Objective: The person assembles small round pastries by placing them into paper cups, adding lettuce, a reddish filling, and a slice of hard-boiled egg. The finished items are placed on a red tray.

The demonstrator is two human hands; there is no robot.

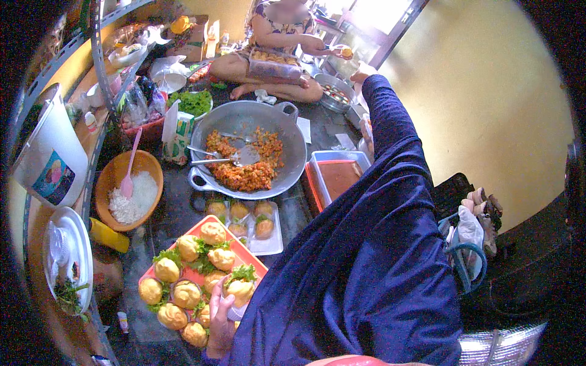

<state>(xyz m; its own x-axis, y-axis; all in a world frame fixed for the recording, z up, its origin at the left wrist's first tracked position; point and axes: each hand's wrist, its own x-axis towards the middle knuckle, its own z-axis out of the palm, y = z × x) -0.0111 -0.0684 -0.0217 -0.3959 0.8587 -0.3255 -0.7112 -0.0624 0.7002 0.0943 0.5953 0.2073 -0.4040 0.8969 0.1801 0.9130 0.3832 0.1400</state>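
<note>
My left hand (pixel 221 320) is closed around a golden filled bun (pixel 242 291) with green lettuce, in a pale cup. It is over the right side of an orange tray (pixel 206 228), where several similar lettuce-topped buns (pixel 187 294) sit close together. My right arm stretches far forward in a dark blue sleeve. At its end my right hand (pixel 364 72) is near the far person's hands and above a metal pot (pixel 332 93) with pale and red pieces in it; its fingers are too small and bright to make out.
A big metal pan (pixel 292 143) of orange filling with spoons stands mid-floor. Left of it are an orange bowl (pixel 105 174) of rice and a white bucket (pixel 49 152). A clear tray (pixel 274 244) holds wrapped buns. A person (pixel 284 36) sits opposite with a box of buns (pixel 273 64).
</note>
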